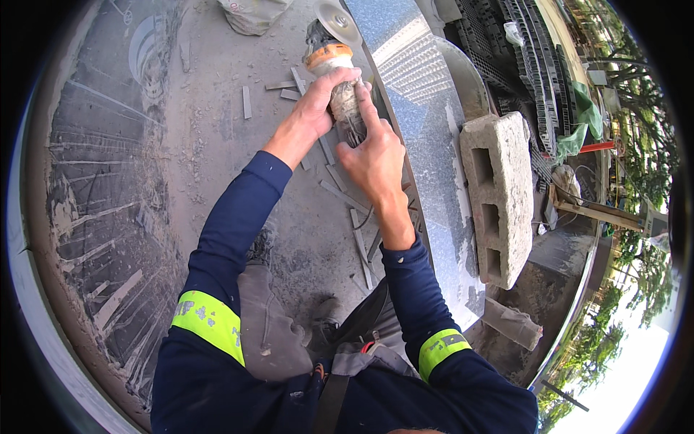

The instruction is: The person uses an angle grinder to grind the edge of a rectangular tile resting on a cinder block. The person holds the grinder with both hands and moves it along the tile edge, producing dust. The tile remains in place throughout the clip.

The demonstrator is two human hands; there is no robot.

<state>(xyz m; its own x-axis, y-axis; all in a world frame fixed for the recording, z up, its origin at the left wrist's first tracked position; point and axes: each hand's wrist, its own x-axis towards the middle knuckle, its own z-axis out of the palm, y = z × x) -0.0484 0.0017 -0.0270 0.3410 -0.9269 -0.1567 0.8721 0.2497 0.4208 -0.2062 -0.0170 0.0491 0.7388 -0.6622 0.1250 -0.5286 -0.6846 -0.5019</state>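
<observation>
A dusty angle grinder (329,56) with an orange band and a round disc (336,20) is at the upper centre, beside the near edge of a speckled grey slab (434,173). My left hand (318,101) is closed on the grinder body just below the band, thumb across its top. My right hand (372,152) also grips the body, lower down, with the index finger stretched along it. The underside of the tool and some fingertips are hidden.
A concrete block (499,202) rests on the slab at right, with dark plastic grids (535,79) and green netting (582,123) beyond. Thin offcut strips (361,239) litter the dusty floor (202,145); a sack (253,14) lies at the top. A wooden post (593,210) stands far right.
</observation>
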